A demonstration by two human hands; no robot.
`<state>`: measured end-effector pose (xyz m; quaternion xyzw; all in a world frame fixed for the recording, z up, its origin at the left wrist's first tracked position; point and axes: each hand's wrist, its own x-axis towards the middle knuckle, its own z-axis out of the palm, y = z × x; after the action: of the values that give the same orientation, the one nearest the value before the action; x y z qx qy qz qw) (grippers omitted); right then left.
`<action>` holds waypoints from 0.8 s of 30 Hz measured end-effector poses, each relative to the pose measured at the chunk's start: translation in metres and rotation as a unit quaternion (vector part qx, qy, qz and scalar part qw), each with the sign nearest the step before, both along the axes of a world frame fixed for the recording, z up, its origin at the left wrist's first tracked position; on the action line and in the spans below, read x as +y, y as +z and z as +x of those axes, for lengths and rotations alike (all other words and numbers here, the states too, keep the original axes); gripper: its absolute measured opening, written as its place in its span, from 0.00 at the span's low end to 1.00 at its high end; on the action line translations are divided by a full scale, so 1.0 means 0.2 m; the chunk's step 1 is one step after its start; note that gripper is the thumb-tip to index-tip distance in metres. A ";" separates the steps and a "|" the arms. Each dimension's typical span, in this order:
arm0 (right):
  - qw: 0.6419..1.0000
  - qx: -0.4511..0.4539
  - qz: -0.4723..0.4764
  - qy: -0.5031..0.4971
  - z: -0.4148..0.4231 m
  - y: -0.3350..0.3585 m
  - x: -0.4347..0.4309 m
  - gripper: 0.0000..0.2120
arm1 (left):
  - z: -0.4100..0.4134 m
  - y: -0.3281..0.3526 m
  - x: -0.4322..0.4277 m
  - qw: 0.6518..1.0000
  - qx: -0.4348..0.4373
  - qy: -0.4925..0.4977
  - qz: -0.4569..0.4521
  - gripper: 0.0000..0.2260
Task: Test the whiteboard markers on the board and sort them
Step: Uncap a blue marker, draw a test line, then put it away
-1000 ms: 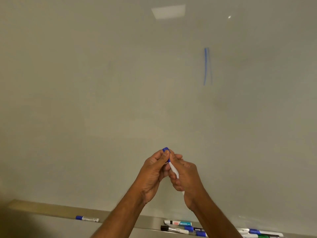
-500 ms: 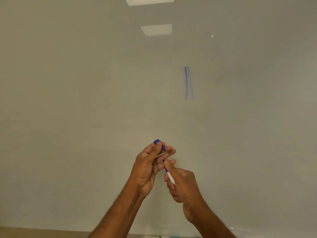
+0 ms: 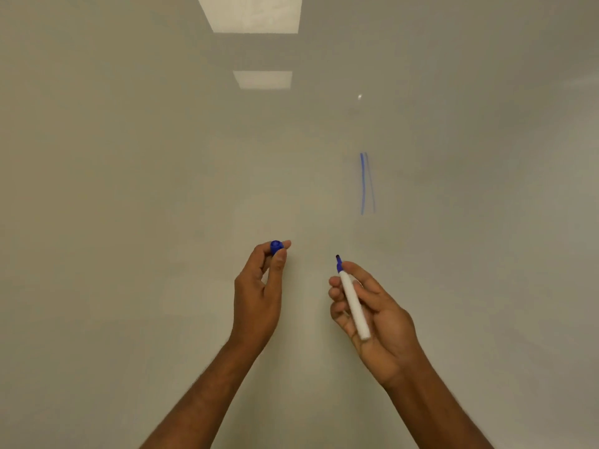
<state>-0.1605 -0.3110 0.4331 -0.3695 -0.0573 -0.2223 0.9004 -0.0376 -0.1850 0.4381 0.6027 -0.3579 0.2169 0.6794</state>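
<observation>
The whiteboard [image 3: 129,189] fills the whole view. My right hand [image 3: 372,312] grips a white marker [image 3: 353,303] with a blue neck, its uncapped dark tip pointing up towards the board. My left hand [image 3: 259,293] pinches the blue cap [image 3: 276,247] between thumb and fingers, held apart to the left of the marker. Two thin blue vertical strokes [image 3: 363,184] stand on the board above and right of the marker tip.
Reflections of ceiling lights [image 3: 252,14] show at the top of the board. The tray and the other markers are out of view.
The cap came off the marker and my hands moved apart, the left with the cap, the right with the marker. The view tilted upward, so the tray dropped out of sight.
</observation>
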 end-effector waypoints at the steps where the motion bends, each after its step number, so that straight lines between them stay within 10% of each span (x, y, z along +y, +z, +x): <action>1: 0.999 -0.019 0.028 0.011 0.01 0.02 0.00 0.17 | 0.03 0.01 0.00 1.000 -0.017 0.004 0.002 0.12; 7: 0.976 -0.035 -0.121 -0.176 0.09 0.16 0.01 0.14 | 0.17 0.07 -0.04 0.993 -0.107 0.039 0.039 0.20; 24: 0.715 -0.083 -0.399 -0.568 0.36 0.47 -0.33 0.03 | 0.41 0.25 -0.34 0.953 -0.247 0.166 0.062 0.23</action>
<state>-0.0881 -0.3770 0.5275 -0.6376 0.0060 -0.6782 0.3653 0.0442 -0.2536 0.4889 0.6216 -0.4224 0.4464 0.4857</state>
